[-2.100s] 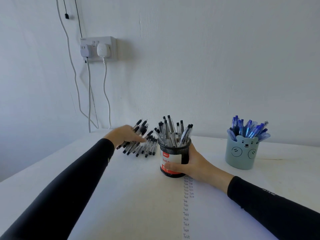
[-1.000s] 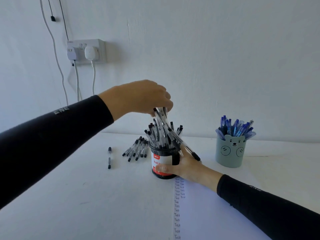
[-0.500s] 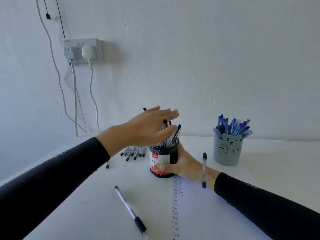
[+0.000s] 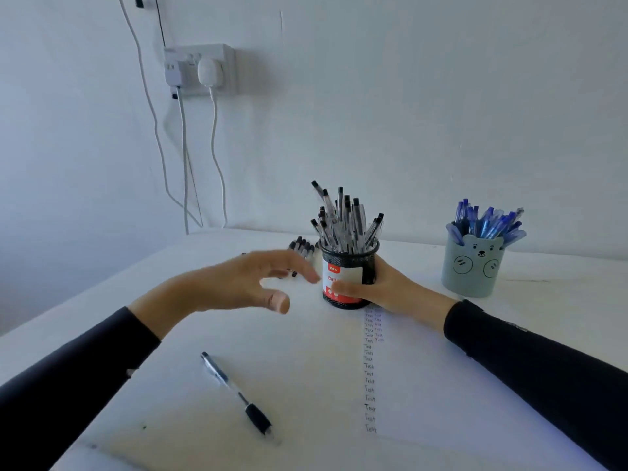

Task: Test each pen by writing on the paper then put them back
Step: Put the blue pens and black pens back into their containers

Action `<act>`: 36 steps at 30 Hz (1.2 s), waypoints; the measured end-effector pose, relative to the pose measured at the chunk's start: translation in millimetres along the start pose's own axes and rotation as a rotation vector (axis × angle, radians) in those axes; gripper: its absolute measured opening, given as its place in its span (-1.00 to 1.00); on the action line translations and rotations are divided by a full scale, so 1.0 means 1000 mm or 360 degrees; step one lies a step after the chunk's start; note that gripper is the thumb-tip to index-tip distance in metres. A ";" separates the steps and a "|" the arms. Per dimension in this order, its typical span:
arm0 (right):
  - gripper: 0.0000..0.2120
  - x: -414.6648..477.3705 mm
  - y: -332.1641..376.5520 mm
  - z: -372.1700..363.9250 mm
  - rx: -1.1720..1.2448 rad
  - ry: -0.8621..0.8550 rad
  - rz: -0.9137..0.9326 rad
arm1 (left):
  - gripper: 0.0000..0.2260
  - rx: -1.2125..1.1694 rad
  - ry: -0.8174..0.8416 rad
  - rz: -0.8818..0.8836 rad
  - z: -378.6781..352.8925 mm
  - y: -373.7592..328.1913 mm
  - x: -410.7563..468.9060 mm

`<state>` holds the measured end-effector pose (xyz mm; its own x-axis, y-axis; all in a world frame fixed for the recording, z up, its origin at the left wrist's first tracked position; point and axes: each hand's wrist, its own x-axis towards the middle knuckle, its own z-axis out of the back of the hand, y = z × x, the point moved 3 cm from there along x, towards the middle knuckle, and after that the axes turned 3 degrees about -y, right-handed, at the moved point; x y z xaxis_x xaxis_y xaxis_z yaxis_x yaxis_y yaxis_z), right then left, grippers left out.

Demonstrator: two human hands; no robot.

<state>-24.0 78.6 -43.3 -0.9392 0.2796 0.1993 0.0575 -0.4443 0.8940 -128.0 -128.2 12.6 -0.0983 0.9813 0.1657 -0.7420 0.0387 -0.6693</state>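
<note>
A black mesh pen holder (image 4: 348, 266) full of black-capped pens stands at the table's middle. My right hand (image 4: 384, 287) grips its lower part from the right. My left hand (image 4: 251, 283) hovers empty just left of the holder, fingers spread and relaxed. One black pen (image 4: 238, 394) lies loose on the white paper (image 4: 424, 385) near me. A column of handwritten "Test" words (image 4: 369, 368) runs down the paper below the holder. A small pile of black pens (image 4: 302, 248) lies behind my left hand, partly hidden.
A teal bear-faced cup (image 4: 472, 268) of blue pens stands to the right by the wall. A wall socket (image 4: 198, 68) with plugs and hanging cables is at the upper left. The table's left edge runs diagonally near my left sleeve.
My left hand dropped a bunch of pens into the holder, then came down to its left side. A pen that fell by my right wrist is no longer seen; another lies near me.
</note>
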 end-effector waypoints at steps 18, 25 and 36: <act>-0.77 -0.103 0.022 0.065 -0.1753 -0.0601 -0.0305 | -0.86 0.0100 -0.0508 0.0271 0.011 0.003 -0.028; -0.82 -0.146 0.010 0.084 -0.2053 -0.0492 -0.0770 | -0.80 0.0126 -0.0772 -0.0033 0.032 -0.052 0.015; -0.69 -0.114 0.096 0.080 -0.0965 -0.0664 0.0045 | -0.59 -0.0062 -0.1351 -0.0232 0.029 -0.056 0.051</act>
<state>115.9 72.2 51.5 -0.7262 0.5078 0.4634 -0.2310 -0.8151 0.5313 -111.0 -86.0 79.5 -0.4782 0.4933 0.7266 -0.7637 0.1749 -0.6214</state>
